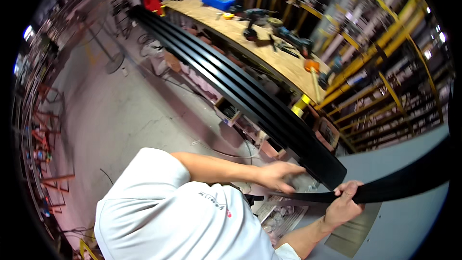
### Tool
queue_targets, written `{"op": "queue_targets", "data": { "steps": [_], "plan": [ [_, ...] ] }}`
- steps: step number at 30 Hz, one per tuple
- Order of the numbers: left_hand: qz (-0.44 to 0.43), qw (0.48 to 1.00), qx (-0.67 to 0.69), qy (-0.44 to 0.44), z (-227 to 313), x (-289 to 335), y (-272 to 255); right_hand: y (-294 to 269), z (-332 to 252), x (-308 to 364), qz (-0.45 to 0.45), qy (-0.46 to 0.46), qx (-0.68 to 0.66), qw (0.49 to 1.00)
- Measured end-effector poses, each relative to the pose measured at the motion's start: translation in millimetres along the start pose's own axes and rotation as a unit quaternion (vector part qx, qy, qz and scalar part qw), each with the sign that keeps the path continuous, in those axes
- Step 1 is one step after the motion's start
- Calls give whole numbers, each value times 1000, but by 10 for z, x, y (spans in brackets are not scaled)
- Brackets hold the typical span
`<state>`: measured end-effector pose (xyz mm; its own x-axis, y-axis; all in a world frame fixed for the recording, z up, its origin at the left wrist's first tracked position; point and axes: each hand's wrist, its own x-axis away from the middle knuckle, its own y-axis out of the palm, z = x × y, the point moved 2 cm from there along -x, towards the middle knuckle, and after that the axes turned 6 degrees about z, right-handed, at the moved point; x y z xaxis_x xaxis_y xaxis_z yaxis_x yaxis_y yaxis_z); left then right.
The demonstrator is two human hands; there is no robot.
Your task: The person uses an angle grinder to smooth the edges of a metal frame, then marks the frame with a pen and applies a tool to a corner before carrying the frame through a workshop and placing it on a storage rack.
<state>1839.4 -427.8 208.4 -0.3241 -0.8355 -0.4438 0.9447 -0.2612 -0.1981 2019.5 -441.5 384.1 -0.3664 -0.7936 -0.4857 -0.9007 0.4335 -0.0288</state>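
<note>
My right hand [345, 201] grips a long, flat black strip [409, 183], its fingers and thumb wrapped over the edge. To the right the strip widens and curves up out of view; to the left its thin end runs past my left hand. My left hand [281, 175] is slightly blurred, with fingers apart, just above that thin end and close to a long black ribbed profile [231, 79]. I cannot tell whether it touches either one. The profile slants from the far left down to the near right, ending just beyond my right hand.
Behind the profile, a wooden workbench [211, 19] carries a blue bin [219, 0], cordless drills [252, 21] and an orange-headed mallet [313, 67]. Yellow racking [385, 86] stands at the right. A grey panel [399, 221] lies at the near right. Cables cross the floor [139, 115].
</note>
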Motion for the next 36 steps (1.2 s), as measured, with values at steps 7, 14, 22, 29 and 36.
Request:
{"op": "queue_targets", "data": {
  "steps": [7, 14, 22, 29, 36],
  "plan": [
    [229, 868, 411, -160, 394, 439, -950, 2431, -753, 827, -318, 5, 26, 948],
    [390, 797, 450, -101, 705, 1054, -3293, 3190, -108, 1658, -505, -46, 37, 861],
    [575, 599, 533, -165, -84, 1466, -5052, 2527, 782, 2129, -512, -66, 260, 816],
    [626, 536, 526, -209, -1199, 1338, -5631, 3379, 1036, 1511, -565, -80, 327, 753],
    [725, 496, 440, -189, -1809, 1159, -6928, 4526, 1199, 932, -604, -152, 326, 711]
  ]
}}
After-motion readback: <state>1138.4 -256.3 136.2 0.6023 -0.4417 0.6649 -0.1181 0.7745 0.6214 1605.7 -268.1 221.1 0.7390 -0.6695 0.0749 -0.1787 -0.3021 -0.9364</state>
